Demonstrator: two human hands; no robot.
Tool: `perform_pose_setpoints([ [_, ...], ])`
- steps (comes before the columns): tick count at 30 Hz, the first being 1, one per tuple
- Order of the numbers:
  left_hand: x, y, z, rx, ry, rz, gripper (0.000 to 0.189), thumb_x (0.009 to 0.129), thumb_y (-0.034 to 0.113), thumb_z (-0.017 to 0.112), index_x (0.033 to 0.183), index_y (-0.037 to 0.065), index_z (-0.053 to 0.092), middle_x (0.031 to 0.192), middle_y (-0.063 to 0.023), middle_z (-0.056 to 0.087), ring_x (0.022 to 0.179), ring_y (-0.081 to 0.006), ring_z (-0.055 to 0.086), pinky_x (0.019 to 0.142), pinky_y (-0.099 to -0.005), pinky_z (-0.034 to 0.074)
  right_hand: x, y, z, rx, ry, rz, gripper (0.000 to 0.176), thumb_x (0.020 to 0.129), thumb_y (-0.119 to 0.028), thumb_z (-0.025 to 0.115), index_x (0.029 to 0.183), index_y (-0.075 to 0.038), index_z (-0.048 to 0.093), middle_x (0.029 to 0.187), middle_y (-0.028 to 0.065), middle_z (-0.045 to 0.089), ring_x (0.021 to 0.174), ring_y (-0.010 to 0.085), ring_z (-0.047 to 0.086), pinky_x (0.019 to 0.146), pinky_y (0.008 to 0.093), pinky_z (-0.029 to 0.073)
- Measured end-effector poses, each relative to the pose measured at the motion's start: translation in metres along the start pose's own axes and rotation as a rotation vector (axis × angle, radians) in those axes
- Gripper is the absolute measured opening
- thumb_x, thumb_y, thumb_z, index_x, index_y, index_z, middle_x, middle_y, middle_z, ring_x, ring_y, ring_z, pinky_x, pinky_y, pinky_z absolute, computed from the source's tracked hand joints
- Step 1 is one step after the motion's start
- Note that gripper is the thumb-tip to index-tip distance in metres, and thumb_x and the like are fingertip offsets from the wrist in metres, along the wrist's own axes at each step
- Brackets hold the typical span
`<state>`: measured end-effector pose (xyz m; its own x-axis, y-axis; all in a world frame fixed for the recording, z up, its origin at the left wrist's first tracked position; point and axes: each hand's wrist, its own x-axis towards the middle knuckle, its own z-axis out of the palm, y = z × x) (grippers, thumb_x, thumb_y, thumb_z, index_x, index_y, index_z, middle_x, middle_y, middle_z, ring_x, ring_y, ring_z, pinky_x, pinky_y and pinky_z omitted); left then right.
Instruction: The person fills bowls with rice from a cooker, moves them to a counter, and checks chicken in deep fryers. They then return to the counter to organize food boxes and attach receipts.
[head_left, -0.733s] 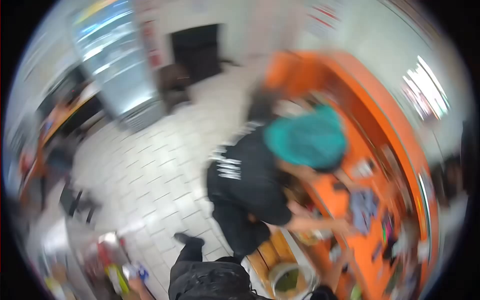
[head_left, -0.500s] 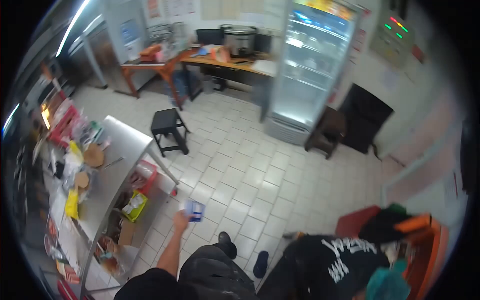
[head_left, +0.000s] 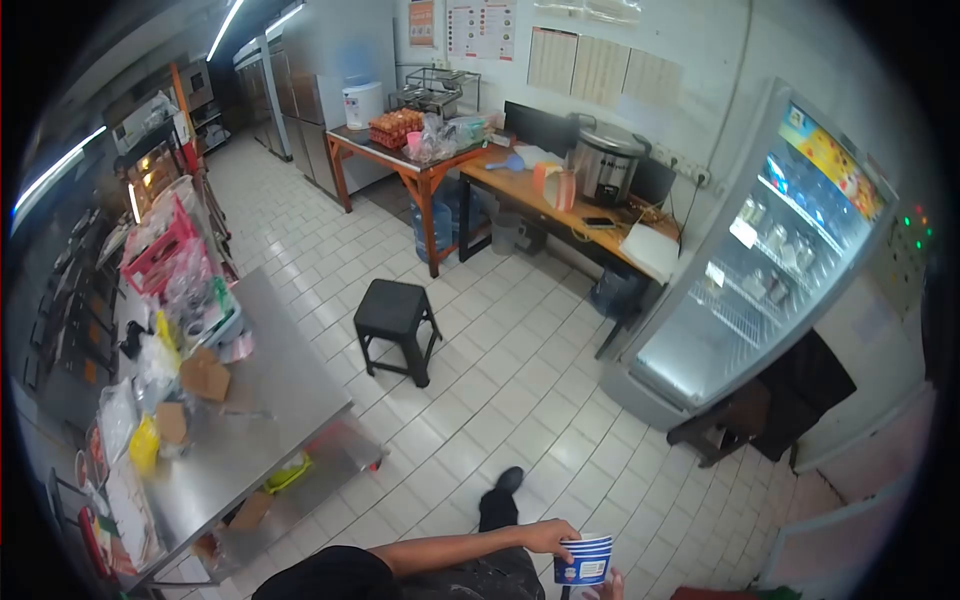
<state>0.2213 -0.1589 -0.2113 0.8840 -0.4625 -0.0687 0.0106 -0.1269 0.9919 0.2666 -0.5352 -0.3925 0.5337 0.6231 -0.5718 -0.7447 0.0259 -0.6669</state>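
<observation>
White floor tiles spread beyond a near, roughly upright stack of blue paper tubs; the left hand clamps its left rim, the right hand sits lower right, grip unclear.

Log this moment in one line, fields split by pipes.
left hand: holding blue-and-white cup stack | right hand: partly visible beside stack, contact unclear | black stool: upright on tiled floor
</observation>
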Motion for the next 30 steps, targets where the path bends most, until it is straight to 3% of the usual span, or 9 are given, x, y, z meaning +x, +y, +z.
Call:
perform_pose_setpoints([
  [3, 0.028, -0.012, -0.074, -0.12, 0.138, 0.101, 0.032, 0.077, 0.024, 0.076, 0.093, -0.001, 0.065, 0.082, -0.0128, 0.067, 0.075, -0.0196, 0.063, 0.07, -0.0349, 0.049, 0.044, -0.167, 0.169, -0.449, 0.073, -0.153, 0.079, 0.084, -0.045, 0.062, 0.147, -0.026, 0.018, 0.133, 0.0142, 0.047, 0.113, 0.0273, 0.05, 0.091, 0.043, 0.045],
  [5, 0.028, 0.026, -0.149, 0.02, 0.263, 0.0, 0.032, 0.078, 0.026, 0.075, 0.092, -0.001, 0.064, 0.08, -0.014, 0.065, 0.075, -0.0213, 0.062, 0.07, -0.0358, 0.048, 0.117, -0.252, 0.244, -0.698, -0.088, -0.058, 0.099, 0.072, -0.022, 0.078, 0.148, -0.019, 0.015, 0.138, 0.0204, 0.038, 0.124, 0.0311, 0.044, 0.098, 0.0415, 0.041],
  [7, 0.03, 0.018, -0.212, 0.093, 0.475, 0.03, 0.033, 0.082, 0.029, 0.072, 0.096, 0.001, 0.063, 0.082, -0.0162, 0.063, 0.075, -0.021, 0.06, 0.071, -0.0356, 0.047, 0.208, -0.3, 0.298, -1.002, -0.25, -0.343, 0.111, 0.063, -0.024, 0.089, 0.148, -0.014, 0.018, 0.133, 0.0189, 0.045, 0.122, 0.0286, 0.048, 0.102, 0.0384, 0.041],
  [8, 0.024, 0.023, -0.243, 0.104, 0.55, -0.022, 0.031, 0.084, 0.027, 0.07, 0.098, 0.0, 0.063, 0.083, -0.0142, 0.064, 0.076, -0.0185, 0.059, 0.071, -0.0342, 0.047, 0.239, -0.33, 0.337, -0.93, -0.337, -0.32, 0.11, 0.061, -0.027, 0.09, 0.147, -0.013, 0.022, 0.135, 0.0174, 0.045, 0.123, 0.0281, 0.048, 0.103, 0.0386, 0.04],
  [14, -0.043, 0.036, -0.412, -0.185, 0.981, -0.087, 0.024, 0.093, 0.017, 0.062, 0.106, -0.003, 0.064, 0.089, -0.0022, 0.065, 0.082, -0.0072, 0.055, 0.075, -0.0258, 0.046, 0.408, -0.425, 0.515, -1.185, -0.716, -0.321, 0.108, 0.061, -0.034, 0.088, 0.147, -0.014, 0.026, 0.129, 0.0183, 0.049, 0.12, 0.0288, 0.05, 0.101, 0.037, 0.04],
  [19, -0.055, -0.004, -0.499, -0.458, 1.374, -0.047, 0.024, 0.092, 0.017, 0.063, 0.104, -0.004, 0.062, 0.089, -0.002, 0.067, 0.082, -0.0041, 0.057, 0.076, -0.0205, 0.044, 0.53, -0.442, 0.568, -1.2, -0.826, -0.279, 0.103, 0.063, -0.036, 0.086, 0.145, -0.013, 0.029, 0.127, 0.0191, 0.051, 0.115, 0.0286, 0.053, 0.097, 0.0379, 0.044],
  [23, -0.042, -0.026, -0.605, -0.504, 1.258, -0.128, 0.024, 0.091, 0.019, 0.066, 0.101, -0.004, 0.064, 0.08, 0.0017, 0.063, 0.074, -0.0022, 0.051, 0.068, -0.0199, 0.041, 0.612, -0.459, 0.572, -1.024, -0.698, -0.145, 0.099, 0.064, -0.033, 0.086, 0.144, -0.014, 0.03, 0.126, 0.0174, 0.052, 0.116, 0.0274, 0.053, 0.098, 0.0378, 0.043],
  [26, -0.016, -0.02, -0.71, -0.229, 1.091, -0.309, 0.024, 0.089, 0.021, 0.068, 0.093, -0.002, 0.066, 0.066, 0.0075, 0.045, 0.063, -0.0031, 0.034, 0.054, -0.0238, 0.028, 0.657, -0.496, 0.582, -0.963, -0.532, -0.18, 0.098, 0.065, -0.031, 0.086, 0.144, -0.014, 0.031, 0.126, 0.0164, 0.052, 0.116, 0.0263, 0.052, 0.099, 0.0368, 0.042],
  [30, 0.021, -0.016, -0.846, -0.185, 0.936, -0.299, 0.023, 0.089, 0.02, 0.068, 0.1, 0.0, 0.066, 0.068, 0.0052, 0.051, 0.064, -0.0032, 0.04, 0.057, -0.0224, 0.033, 0.727, -0.558, 0.598, -0.935, -0.354, -0.309, 0.097, 0.064, -0.029, 0.086, 0.144, -0.014, 0.032, 0.128, 0.0154, 0.05, 0.118, 0.025, 0.051, 0.101, 0.0353, 0.041],
])
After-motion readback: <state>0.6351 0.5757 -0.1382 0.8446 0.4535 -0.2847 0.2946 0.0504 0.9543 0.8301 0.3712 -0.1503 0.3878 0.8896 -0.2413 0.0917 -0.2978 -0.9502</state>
